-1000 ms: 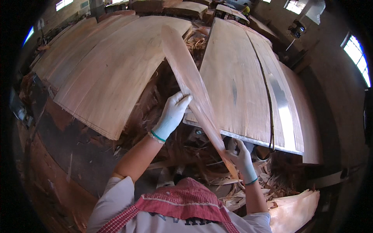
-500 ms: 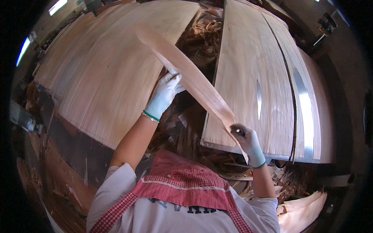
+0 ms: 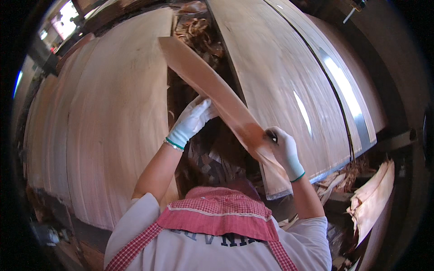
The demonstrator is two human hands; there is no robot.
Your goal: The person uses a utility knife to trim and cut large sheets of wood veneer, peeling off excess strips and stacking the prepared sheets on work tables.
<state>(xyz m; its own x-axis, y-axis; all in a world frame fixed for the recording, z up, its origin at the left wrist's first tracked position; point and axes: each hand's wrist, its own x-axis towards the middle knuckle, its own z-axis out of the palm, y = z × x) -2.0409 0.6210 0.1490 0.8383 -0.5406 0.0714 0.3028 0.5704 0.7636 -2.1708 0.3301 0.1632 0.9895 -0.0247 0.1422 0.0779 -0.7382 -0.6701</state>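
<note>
Veneer strip (image 3: 209, 87) slants above the gap between the left veneer stack (image 3: 117, 113) and the right veneer stack (image 3: 266, 67); the gloved left hand (image 3: 191, 121) supports its left edge, how tightly I cannot tell, while the gloved right hand (image 3: 285, 148) pinches it nearer the body.

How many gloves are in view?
2: a white glove on the left hand, against the wood strip, and another white glove on the right hand, lower along it.
</note>
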